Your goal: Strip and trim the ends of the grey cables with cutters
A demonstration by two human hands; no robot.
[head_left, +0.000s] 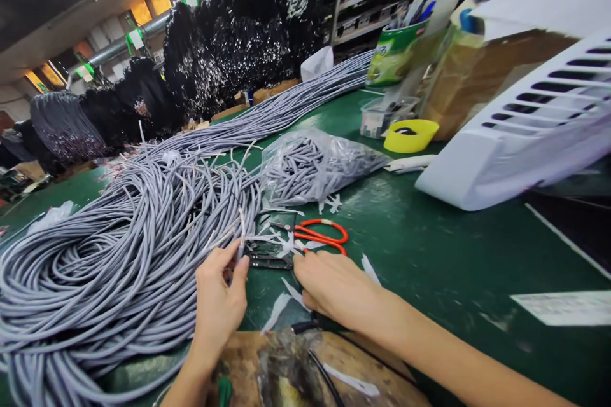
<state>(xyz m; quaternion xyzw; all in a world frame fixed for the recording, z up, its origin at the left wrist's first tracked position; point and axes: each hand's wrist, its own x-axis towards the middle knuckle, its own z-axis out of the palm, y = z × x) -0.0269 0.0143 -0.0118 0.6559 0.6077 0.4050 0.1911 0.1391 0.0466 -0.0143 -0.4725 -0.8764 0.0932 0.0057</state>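
My left hand [220, 297] pinches the end of a grey cable [241, 248] between thumb and fingers, with its pale stripped tip pointing up. In a closed grip, my right hand [337, 283] holds black wire strippers [268, 261], whose jaws lie at the cable just beyond my left fingertips. The handles are mostly hidden in my palm. Scissors with red-orange handles [334, 238] lie just past my right hand, among white scraps [277, 311]. A big coil of grey cables [138, 248] spreads out left of my left hand.
A clear plastic bag [324, 165] of short grey pieces lies behind the scissors. To the right stand a yellow tape roll [411, 135], a green can [396, 54] of tools and a white slotted plastic casing [520, 133]. A worn wooden board [248, 362] is at the near edge.
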